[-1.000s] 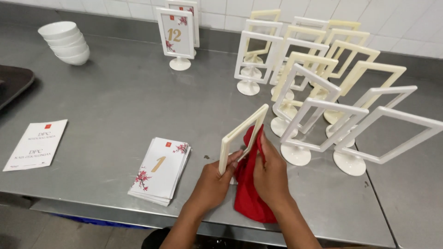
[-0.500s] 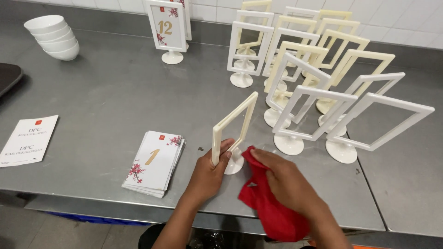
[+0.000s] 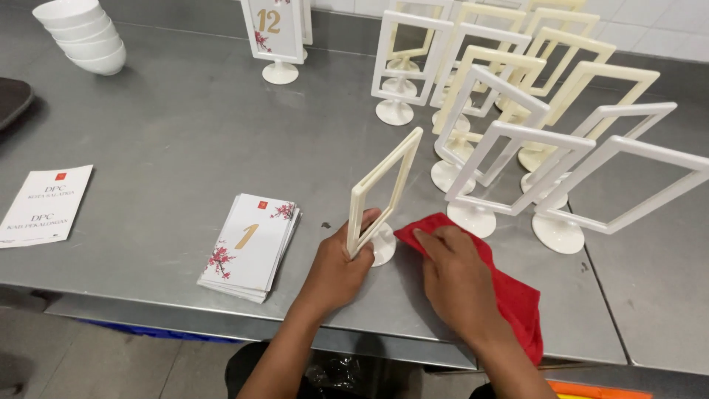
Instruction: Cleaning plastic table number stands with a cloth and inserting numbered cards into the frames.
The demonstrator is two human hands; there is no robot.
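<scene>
Left hand (image 3: pixel 336 270) grips empty cream frame stand (image 3: pixel 382 193), lower centre, tilted on bench (image 3: pixel 170 140). Right hand (image 3: pixel 456 277) presses flat, fingers closed on red cloth (image 3: pixel 509 295) beside its base. Risk: a wiping push could tip the frame into neighbouring stands (image 3: pixel 517 159).

Card stack (image 3: pixel 249 246) left of held frame (image 3: pixel 384 193); cloth (image 3: pixel 509 295) right; frames (image 3: pixel 517 140) behind
</scene>
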